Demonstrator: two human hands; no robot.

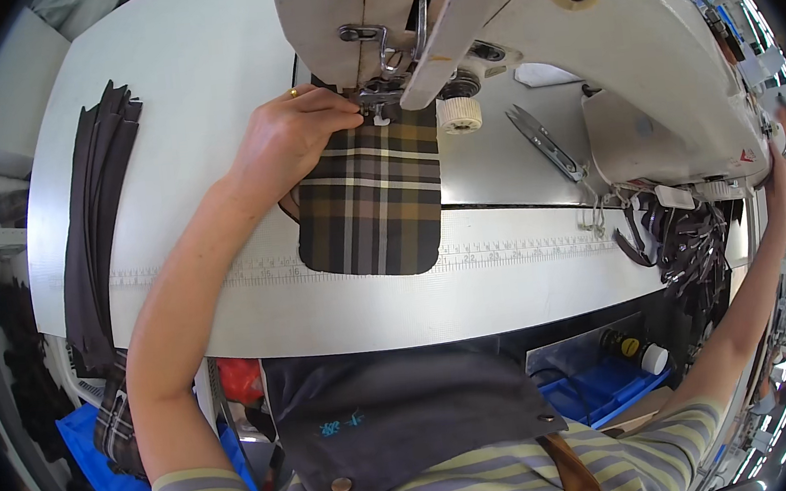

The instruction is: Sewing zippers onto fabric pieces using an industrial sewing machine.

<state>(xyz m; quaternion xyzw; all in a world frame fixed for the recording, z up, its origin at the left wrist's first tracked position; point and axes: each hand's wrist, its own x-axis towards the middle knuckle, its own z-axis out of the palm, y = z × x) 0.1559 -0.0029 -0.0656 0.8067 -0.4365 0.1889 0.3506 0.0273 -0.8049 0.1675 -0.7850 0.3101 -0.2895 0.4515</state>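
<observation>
In the head view we see a plaid fabric panel point(372, 219) lying flat on the white sewing table point(530, 294), its upper end under the presser foot point(381, 114) of the sewing machine point(672, 95) and its rounded lower corners toward us. Our left hand point(297, 133) is at the panel's upper left edge, just beside the presser foot; thumb and fingertips are drawn close together there, but we cannot tell whether they pinch the cloth or only press on it. Our right hand point(778, 166) reaches to the far right end of the machine and appears to touch it; it is too small and edge-on for us to tell how far its fingers are open or what they grip.

Thread snips point(545, 143) lie right of the panel, well apart from it. A stack of dark fabric strips point(101, 207) lies along the table's left side, and a bundle of dark strips point(691, 245) hangs at its right. We wear a dark apron point(408, 405).
</observation>
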